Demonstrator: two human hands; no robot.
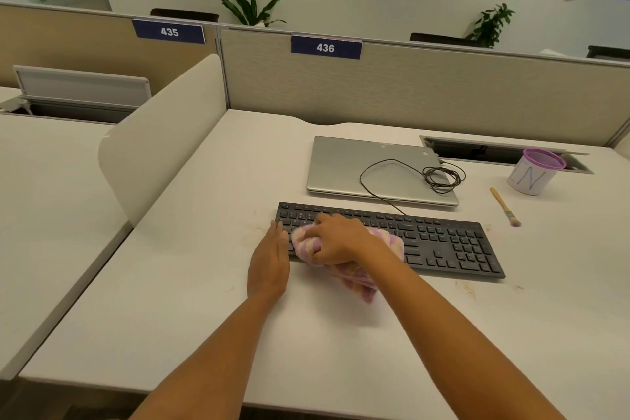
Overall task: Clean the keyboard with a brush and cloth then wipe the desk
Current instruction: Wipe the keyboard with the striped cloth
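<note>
A black keyboard (443, 242) lies across the middle of the white desk (191, 283). My right hand (335, 239) is bunched around a pink, yellow and white cloth (358, 278) and presses it on the keyboard's left half. My left hand (269, 259) rests flat, fingers together and straight, against the keyboard's left end. A small brush (505, 207) with a wooden handle and purple bristles lies on the desk to the right, beyond the keyboard. Small crumbs sit on the desk near the keyboard's right front corner (468, 288).
A closed silver laptop (341, 167) lies behind the keyboard with a coiled black cable (441, 176) on it. A purple-rimmed cup (531, 176) stands at the back right by a cable hatch (477, 150). A curved white divider (163, 133) bounds the left; a partition wall stands behind.
</note>
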